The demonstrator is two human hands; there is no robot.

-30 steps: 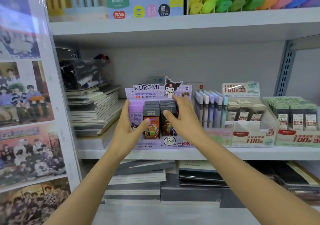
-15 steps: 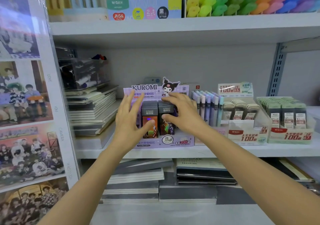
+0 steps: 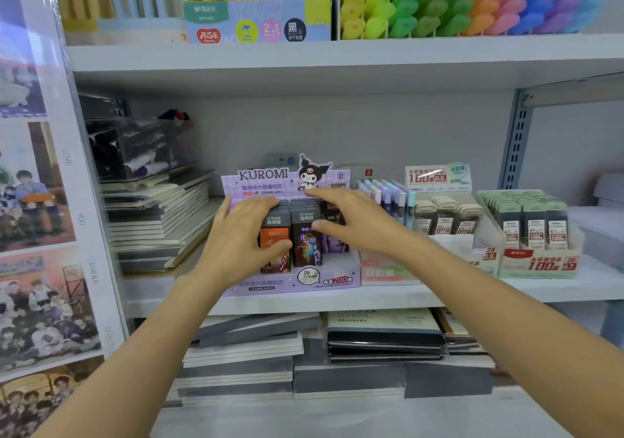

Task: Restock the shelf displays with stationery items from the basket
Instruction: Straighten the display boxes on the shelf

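— at the middle board of a white metal shelf [image 3: 388, 297], two bare hands settle small dark printed refill packs [image 3: 307, 245] into a purple cardboard kuromi display box [image 3: 293, 284]. the basket is out of shot.
— how would those packs handle?
— by the look, light and stiff, with glossy faces that could slip. the slim leads inside would probably snap if dropped. they stand upright in tight rows, so one nudge may tip its neighbours. best taken by the narrow sides near the top, or steadied along the top edge.
— and the hands?
— both arms reach forward over the shelf edge. the left hand [image 3: 236, 238] lays its fingers across the tops of the left rows, thumb against an orange-fronted pack. the right hand [image 3: 358, 221] spreads over the right rows, thumb touching the middle pack's grey header. neither clasps anything; both are loose, pressing rather than gripping.
— neighbours?
— pastel capped pens [image 3: 388, 197] stand just beside the box.
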